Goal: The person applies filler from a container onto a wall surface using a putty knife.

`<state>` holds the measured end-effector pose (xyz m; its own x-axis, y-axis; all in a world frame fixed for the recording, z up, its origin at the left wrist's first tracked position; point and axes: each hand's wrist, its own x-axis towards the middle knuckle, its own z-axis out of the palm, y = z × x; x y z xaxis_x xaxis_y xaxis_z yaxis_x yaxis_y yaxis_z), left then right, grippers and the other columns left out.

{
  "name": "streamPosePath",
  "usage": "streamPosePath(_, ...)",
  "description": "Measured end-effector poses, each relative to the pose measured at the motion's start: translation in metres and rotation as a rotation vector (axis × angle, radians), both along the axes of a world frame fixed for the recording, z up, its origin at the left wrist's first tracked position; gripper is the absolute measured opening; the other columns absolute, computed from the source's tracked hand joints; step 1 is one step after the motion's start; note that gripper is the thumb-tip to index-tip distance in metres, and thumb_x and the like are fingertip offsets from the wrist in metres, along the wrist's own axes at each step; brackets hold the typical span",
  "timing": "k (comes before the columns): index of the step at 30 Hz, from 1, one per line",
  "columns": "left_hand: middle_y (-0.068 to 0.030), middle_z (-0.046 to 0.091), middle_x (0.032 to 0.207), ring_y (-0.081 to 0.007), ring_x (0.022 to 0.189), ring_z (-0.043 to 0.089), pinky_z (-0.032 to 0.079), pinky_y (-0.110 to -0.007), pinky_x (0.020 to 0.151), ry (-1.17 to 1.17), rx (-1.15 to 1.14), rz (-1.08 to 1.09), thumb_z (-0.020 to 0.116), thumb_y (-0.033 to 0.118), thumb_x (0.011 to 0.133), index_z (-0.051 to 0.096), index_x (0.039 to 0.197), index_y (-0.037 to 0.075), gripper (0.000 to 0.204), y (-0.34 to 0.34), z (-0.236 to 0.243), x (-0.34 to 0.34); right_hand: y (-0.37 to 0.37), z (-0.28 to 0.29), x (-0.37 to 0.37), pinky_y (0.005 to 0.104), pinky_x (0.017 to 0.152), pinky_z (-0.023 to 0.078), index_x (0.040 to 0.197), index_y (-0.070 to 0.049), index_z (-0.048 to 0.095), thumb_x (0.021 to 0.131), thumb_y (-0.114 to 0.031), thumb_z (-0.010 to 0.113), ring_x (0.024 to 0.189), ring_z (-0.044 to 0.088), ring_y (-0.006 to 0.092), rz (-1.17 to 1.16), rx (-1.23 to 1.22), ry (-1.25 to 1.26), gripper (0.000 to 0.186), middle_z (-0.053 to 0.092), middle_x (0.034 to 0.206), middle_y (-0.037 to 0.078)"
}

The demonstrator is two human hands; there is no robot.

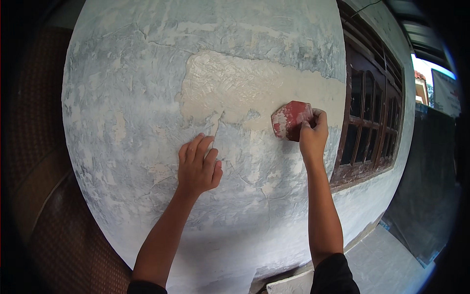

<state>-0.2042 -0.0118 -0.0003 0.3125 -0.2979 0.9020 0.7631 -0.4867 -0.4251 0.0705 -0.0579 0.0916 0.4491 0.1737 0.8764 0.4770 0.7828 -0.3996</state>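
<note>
Can count one red scraper [295, 115], one cream filler patch [235, 83], one left hand [198, 169], one right hand [315, 134] and one brown-framed window [372, 115]. Find the red scraper over the patch's lower edge, toward the window side (touching or just clear, cannot tell which). Look around to cracked grey-white wall [137, 117], brown woven panels [73, 240] far left and a dark sheet [423, 181] far right. Partly hidden at the scraper's right edge by thumb and fingers. With the right hand, pinching that edge; with the left hand, spreading loosely below the patch, seemingly resting fingertips on the wall.
</note>
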Motion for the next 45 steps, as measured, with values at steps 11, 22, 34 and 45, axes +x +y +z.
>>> streamPosePath(11, -0.0175, 0.055, 0.128, -0.0370, 0.122, 0.051, 0.034, -0.051, 0.097, -0.005, 0.006, 0.017, 0.058, 0.015, 0.080, 0.050, 0.109, 0.007, 0.031, 0.001, 0.003, -0.001, 0.001, 0.074, -0.030, 0.0374, 0.080, 0.052, 0.108, 0.002, 0.058, 0.077, 0.008, 0.051, 0.085, 0.068, 0.0329, -0.074, 0.058, -0.655, 0.032, 0.068, 0.092, 0.021)
streamPosePath(22, -0.0174, 0.055, 0.127, -0.0362, 0.122, 0.051, 0.035, -0.051, 0.097, -0.035, 0.021, 0.020, 0.058, 0.015, 0.079, 0.050, 0.110, 0.007, 0.033, 0.000, 0.003, 0.000, -0.003, 0.092, -0.016, 0.0371, 0.082, 0.051, 0.111, 0.002, 0.057, 0.079, 0.010, 0.054, 0.087, 0.067, 0.0284, 0.014, -0.048, -0.667, 0.033, 0.067, 0.092, 0.020)
streamPosePath(34, -0.0181, 0.055, 0.127, -0.0369, 0.120, 0.052, 0.035, -0.051, 0.096, -0.043, 0.016, 0.027, 0.057, 0.015, 0.080, 0.049, 0.111, 0.007, 0.033, 0.000, 0.000, -0.002, -0.007, 0.085, -0.019, 0.0355, 0.082, 0.052, 0.111, 0.002, 0.057, 0.080, 0.010, 0.053, 0.089, 0.067, 0.0284, 0.065, -0.144, -0.790, 0.032, 0.068, 0.097, 0.019)
streamPosePath(45, -0.0176, 0.055, 0.126, -0.0363, 0.121, 0.051, 0.035, -0.051, 0.096, -0.052, 0.009, 0.027, 0.057, 0.014, 0.080, 0.049, 0.109, 0.007, 0.031, -0.001, 0.002, -0.001, -0.002, 0.091, -0.019, 0.0337, 0.083, 0.050, 0.111, 0.002, 0.056, 0.081, 0.011, 0.053, 0.090, 0.065, 0.0219, -0.014, -0.009, -0.834, 0.031, 0.067, 0.095, 0.015)
